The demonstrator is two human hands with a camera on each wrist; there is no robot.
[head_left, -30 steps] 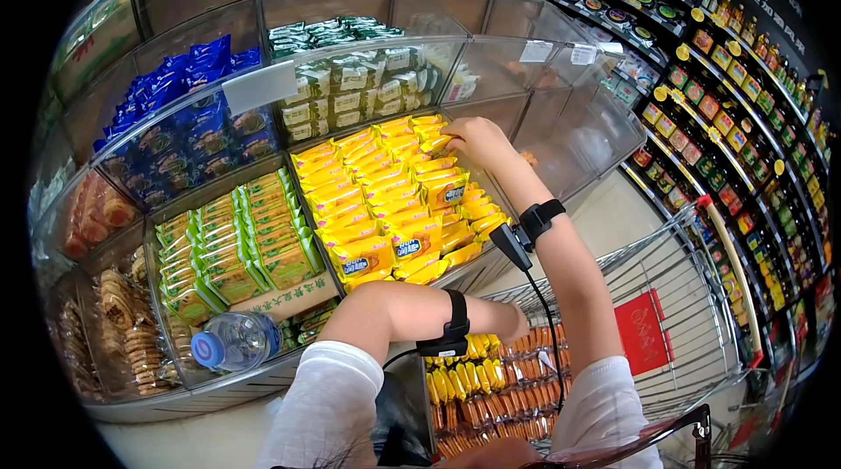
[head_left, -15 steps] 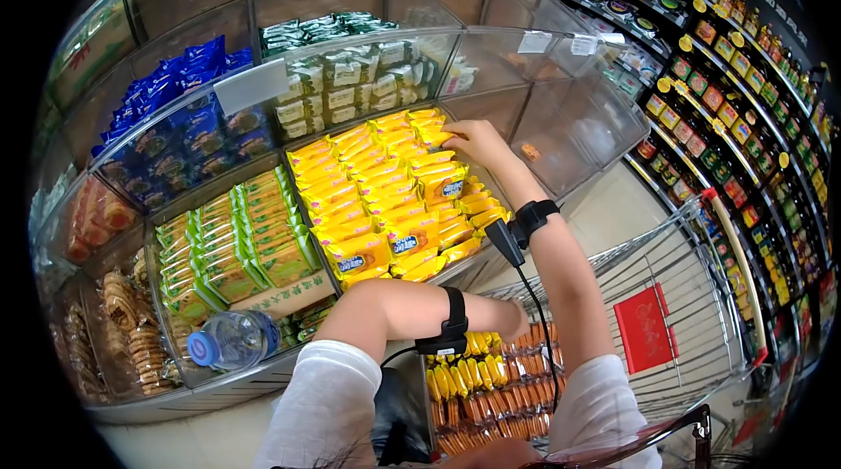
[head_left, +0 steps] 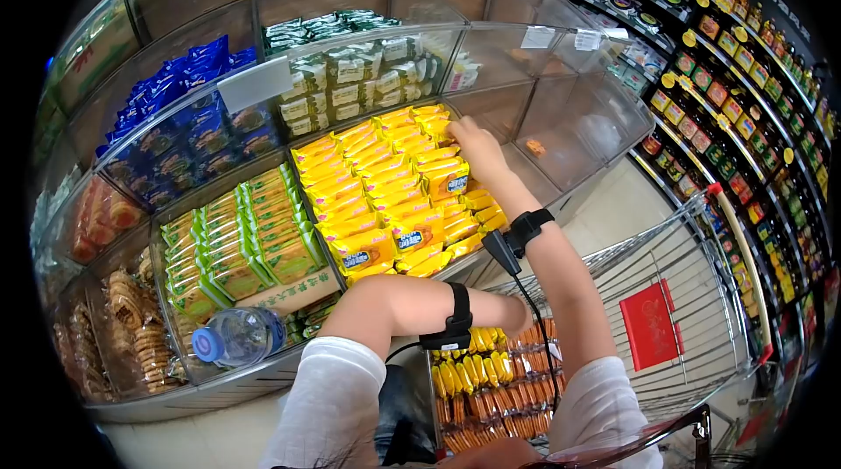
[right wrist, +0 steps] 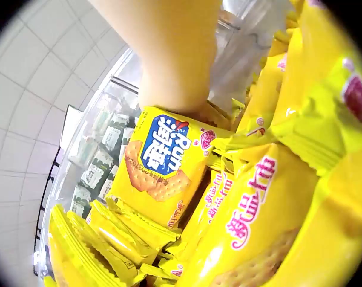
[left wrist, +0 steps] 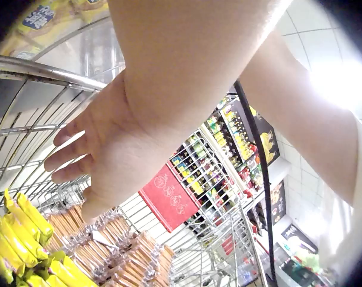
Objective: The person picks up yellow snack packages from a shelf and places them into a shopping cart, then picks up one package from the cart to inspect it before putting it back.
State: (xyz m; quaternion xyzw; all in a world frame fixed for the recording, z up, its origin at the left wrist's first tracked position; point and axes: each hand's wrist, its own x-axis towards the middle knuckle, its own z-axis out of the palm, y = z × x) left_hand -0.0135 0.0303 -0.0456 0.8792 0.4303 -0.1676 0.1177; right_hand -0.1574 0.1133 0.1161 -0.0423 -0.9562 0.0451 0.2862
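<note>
Small yellow cracker packs (head_left: 377,184) lie in rows in a clear-walled bin. My right hand (head_left: 471,147) is at the bin's back right, bent down against the end packs. In the right wrist view, the right hand (right wrist: 176,78) comes from above, its fingers hidden behind a yellow pack (right wrist: 160,164) printed with biscuits; whether it grips one cannot be told. My left hand (left wrist: 106,149) hangs with fingers spread and holds nothing, above yellow packs (left wrist: 17,239) and brown packs (left wrist: 118,254) in the cart (left wrist: 49,75). In the head view the left hand (head_left: 515,315) is mostly hidden by its forearm.
Green-and-yellow packs (head_left: 236,246) and a capped water bottle (head_left: 241,338) are left of the yellow packs. Blue packs (head_left: 188,84) lie farther back. Clear dividers (head_left: 569,127) stand right of my right hand. The cart's red sign (head_left: 651,325) and stocked shelves (head_left: 727,110) are at the right.
My right hand has turned slightly downward and shifted a little at the back right of the yellow packs. My left arm has hardly moved.
</note>
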